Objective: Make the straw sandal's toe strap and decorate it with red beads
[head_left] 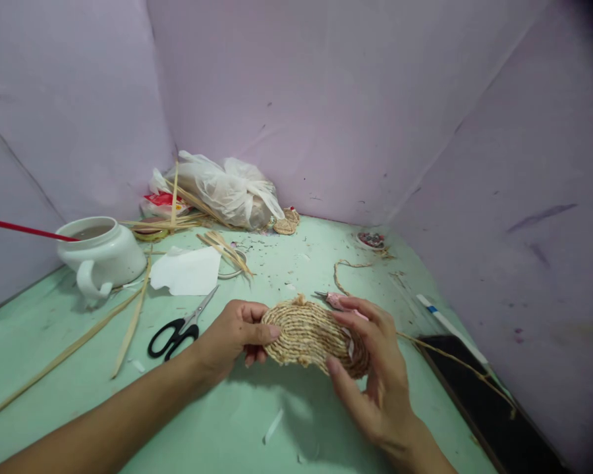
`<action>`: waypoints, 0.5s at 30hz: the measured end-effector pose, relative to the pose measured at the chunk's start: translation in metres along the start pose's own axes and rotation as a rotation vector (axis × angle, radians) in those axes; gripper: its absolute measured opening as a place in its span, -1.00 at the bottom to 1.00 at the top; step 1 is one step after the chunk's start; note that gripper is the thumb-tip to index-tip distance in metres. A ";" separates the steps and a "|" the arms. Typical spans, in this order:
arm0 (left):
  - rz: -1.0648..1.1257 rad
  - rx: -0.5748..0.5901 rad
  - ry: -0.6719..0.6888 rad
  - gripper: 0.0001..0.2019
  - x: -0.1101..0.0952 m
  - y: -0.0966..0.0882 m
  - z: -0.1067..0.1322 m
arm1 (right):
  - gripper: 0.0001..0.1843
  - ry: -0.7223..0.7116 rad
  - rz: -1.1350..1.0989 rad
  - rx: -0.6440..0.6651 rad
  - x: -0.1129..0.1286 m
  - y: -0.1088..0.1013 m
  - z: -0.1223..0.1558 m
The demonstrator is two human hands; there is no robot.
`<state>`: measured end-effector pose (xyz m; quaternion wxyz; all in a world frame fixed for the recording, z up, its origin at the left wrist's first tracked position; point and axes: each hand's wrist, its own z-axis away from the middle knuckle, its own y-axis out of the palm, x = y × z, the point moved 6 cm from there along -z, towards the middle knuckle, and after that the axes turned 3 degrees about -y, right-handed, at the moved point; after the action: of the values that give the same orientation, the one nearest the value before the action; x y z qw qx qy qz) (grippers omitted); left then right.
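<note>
A woven oval piece of coiled straw rope [304, 332] is held a little above the green table [237, 421]. My left hand [232, 336] pinches its left edge, thumb on top. My right hand [375, 375] wraps its right end, thumb underneath and fingers curled over the rim. A loose rope tail [445, 355] trails from the piece to the right. Behind the piece, pink-handled pliers [333, 299] lie on the table.
Black scissors [175, 336] lie left of my left hand. Farther back are a white pot [101, 253] with a red stick, white paper [188, 271], straw strips [227, 250], a plastic bag [227, 191] and a small woven piece [286, 224]. A dark tray [479, 401] sits at the right.
</note>
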<state>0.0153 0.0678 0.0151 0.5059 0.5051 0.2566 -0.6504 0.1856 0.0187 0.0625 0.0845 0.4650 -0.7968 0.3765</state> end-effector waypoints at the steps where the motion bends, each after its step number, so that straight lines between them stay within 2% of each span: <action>1: 0.000 0.008 -0.013 -0.71 0.002 0.001 0.000 | -0.61 0.085 -0.076 -0.018 -0.008 -0.001 0.001; 5: 0.034 -0.011 -0.033 -0.71 0.006 -0.001 -0.001 | -0.73 0.515 -0.458 -0.169 -0.040 0.003 0.012; 7: 0.047 -0.027 -0.027 -0.71 0.006 -0.004 -0.002 | -0.75 0.633 -0.584 -0.225 -0.047 0.006 0.014; 10: 0.049 -0.055 0.002 -0.72 0.004 -0.009 -0.004 | -0.74 0.667 -0.629 -0.332 -0.050 0.002 0.013; 15: 0.065 -0.071 0.034 -0.72 0.001 -0.013 -0.006 | -0.76 0.701 -0.431 -0.612 -0.055 -0.020 0.016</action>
<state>0.0056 0.0768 0.0096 0.5400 0.5058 0.2715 -0.6155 0.2357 0.0390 0.0354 0.5546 0.4186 -0.6803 0.2331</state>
